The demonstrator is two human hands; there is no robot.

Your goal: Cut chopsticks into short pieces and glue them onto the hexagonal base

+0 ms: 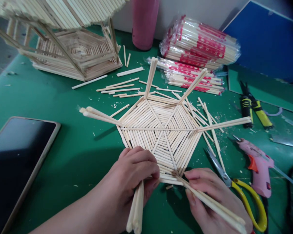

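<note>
Nearest to me, low over the green bench [63,100], my left hand [135,167] is curled around the left front post [137,208], a small bunch of sticks whose long side points back at me. To its right, my right hand [216,188] pinches the right front post [210,201] near its foot; that bunch slants out to the right. Each hand is the closer one to its own post. Just past my fingers lies the flat, six-sided stick mat [161,120]. Beyond it sit wrapped packs of sticks [200,45].
</note>
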